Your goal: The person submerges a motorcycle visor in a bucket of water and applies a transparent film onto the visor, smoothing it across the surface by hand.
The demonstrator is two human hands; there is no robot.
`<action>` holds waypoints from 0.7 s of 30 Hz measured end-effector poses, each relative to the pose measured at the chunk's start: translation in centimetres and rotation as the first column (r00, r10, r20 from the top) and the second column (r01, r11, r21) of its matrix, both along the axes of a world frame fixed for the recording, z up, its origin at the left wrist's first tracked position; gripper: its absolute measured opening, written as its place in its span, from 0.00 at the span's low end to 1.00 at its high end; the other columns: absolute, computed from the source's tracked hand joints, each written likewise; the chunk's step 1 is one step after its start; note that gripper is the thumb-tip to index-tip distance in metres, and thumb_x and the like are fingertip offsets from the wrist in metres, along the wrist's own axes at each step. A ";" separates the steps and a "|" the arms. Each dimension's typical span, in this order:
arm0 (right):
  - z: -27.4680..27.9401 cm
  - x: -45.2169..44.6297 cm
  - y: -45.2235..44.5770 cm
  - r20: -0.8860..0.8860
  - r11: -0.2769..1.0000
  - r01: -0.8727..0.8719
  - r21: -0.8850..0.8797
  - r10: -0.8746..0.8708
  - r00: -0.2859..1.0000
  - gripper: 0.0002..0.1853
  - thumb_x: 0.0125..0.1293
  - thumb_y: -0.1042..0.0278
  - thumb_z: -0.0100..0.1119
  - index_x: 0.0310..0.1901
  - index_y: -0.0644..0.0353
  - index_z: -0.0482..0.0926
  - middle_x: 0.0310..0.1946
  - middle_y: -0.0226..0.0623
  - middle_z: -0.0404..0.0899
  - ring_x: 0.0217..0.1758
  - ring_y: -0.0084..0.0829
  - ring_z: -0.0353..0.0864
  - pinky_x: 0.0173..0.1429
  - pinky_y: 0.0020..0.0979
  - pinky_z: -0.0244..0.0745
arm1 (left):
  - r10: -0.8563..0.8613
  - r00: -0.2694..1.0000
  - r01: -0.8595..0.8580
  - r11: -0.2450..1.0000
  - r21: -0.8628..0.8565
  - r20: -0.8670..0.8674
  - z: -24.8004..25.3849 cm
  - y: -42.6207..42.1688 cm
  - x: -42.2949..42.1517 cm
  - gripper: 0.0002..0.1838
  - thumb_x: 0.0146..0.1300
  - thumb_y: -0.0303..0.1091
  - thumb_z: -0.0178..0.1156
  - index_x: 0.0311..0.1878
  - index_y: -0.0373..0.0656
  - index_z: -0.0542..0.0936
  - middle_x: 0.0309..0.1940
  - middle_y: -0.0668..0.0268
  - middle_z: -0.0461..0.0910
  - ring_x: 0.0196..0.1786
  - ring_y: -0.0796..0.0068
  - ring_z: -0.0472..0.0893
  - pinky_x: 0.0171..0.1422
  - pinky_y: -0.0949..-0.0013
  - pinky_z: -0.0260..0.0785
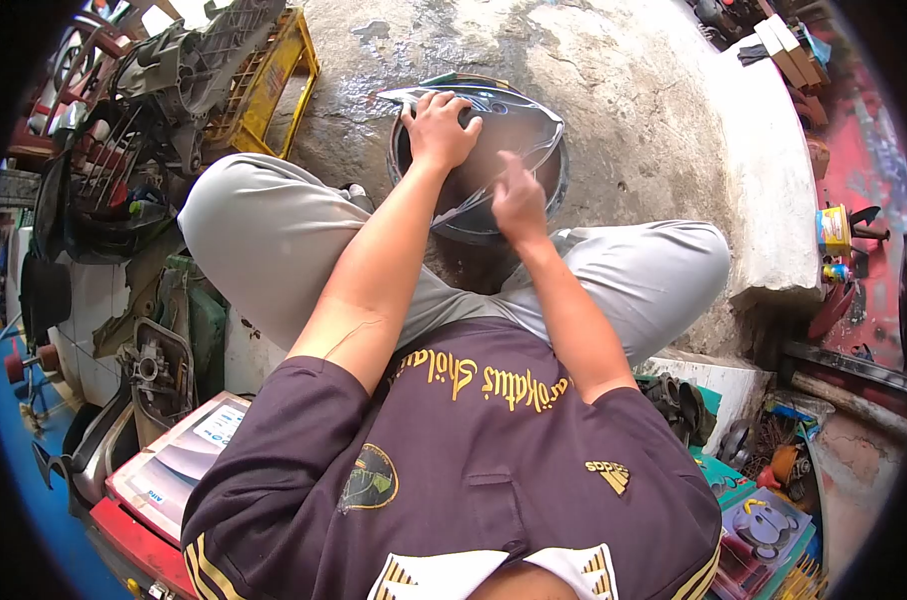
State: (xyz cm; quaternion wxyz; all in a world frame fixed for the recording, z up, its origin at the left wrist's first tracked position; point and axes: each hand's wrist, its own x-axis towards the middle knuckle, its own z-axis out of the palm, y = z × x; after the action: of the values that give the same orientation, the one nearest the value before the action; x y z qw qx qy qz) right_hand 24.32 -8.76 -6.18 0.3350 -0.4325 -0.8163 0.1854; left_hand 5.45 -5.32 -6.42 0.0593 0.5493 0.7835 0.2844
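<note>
A curved, glossy dark panel (514, 125) with pale edges lies across a round black basin (559, 185). My left hand (442, 130) grips the upper left part of the panel, fingers over its edge and thumb apart. Over the panel's lower right part is my right hand (519, 200), smeared by motion, with one finger pointing up and the others curled. Whether it holds anything small cannot be made out. The panel hides much of the basin's inside.
My bent legs (274, 215) flank the basin on wet concrete (624, 130). A yellow crate (299, 85) and motorcycle parts are at the upper left. A white ledge (774, 170) stands at right. Boxes (164, 465) and assorted parts lie beside my body.
</note>
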 end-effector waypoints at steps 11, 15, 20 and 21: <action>-0.2 0.4 0.4 0.065 0.999 0.028 0.046 -0.031 0.997 0.19 0.66 0.78 0.65 0.58 0.55 0.80 0.34 0.44 0.87 0.41 0.53 0.86 0.49 0.53 0.79 | 0.003 1.000 -0.004 1.000 -0.004 -0.008 0.2 0.1 0.2 0.23 0.66 0.57 0.68 0.60 0.60 0.87 0.72 0.69 0.79 0.81 0.63 0.67 0.86 0.34 0.46; 0.1 0.3 -0.6 0.099 1.000 0.004 0.029 -0.007 0.995 0.19 0.63 0.77 0.68 0.56 0.54 0.81 0.35 0.42 0.87 0.42 0.50 0.85 0.51 0.51 0.80 | -0.008 1.000 0.008 1.000 0.004 0.015 0.1 0.2 0.1 0.24 0.65 0.56 0.68 0.61 0.58 0.88 0.72 0.67 0.79 0.81 0.62 0.66 0.86 0.34 0.44; 0.1 0.4 0.2 0.046 0.995 0.086 0.056 -0.089 0.995 0.17 0.63 0.78 0.68 0.54 0.55 0.82 0.34 0.43 0.86 0.42 0.50 0.85 0.50 0.51 0.79 | -0.003 1.000 0.003 1.000 0.011 0.009 0.1 0.1 0.1 0.23 0.65 0.56 0.69 0.59 0.58 0.88 0.72 0.67 0.79 0.81 0.62 0.66 0.86 0.34 0.44; 0.1 0.1 -0.5 0.075 0.996 0.043 0.078 -0.049 0.996 0.17 0.63 0.78 0.68 0.53 0.56 0.82 0.34 0.43 0.86 0.42 0.50 0.85 0.50 0.51 0.79 | -0.004 1.000 0.004 1.000 0.024 0.017 0.0 0.1 0.1 0.23 0.65 0.56 0.69 0.59 0.58 0.88 0.72 0.66 0.79 0.81 0.62 0.67 0.87 0.35 0.45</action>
State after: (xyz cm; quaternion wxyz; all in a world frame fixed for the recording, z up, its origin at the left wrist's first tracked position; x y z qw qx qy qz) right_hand 24.39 -9.24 -6.07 0.3240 -0.4448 -0.8248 0.1297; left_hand 5.55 -5.21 -6.41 0.0599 0.5491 0.7784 0.2982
